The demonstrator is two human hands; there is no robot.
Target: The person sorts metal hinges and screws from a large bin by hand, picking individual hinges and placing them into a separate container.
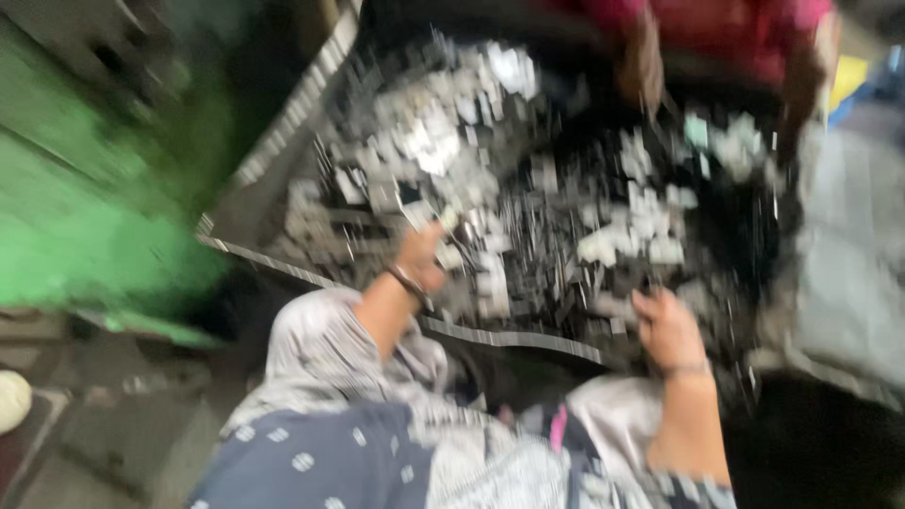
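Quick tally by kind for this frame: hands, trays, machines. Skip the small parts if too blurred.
Wearer's hands: 2, left hand and right hand
Other person's hands: 1
Metal tray: 1
Green machine: 1
Small metal pieces: too blurred to count
Total: 5

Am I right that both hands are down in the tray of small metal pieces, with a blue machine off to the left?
Not quite: the machine is green, not blue, as the head view shows. The rest stands: the left hand and right hand are both down among the small metal pieces in the tray.
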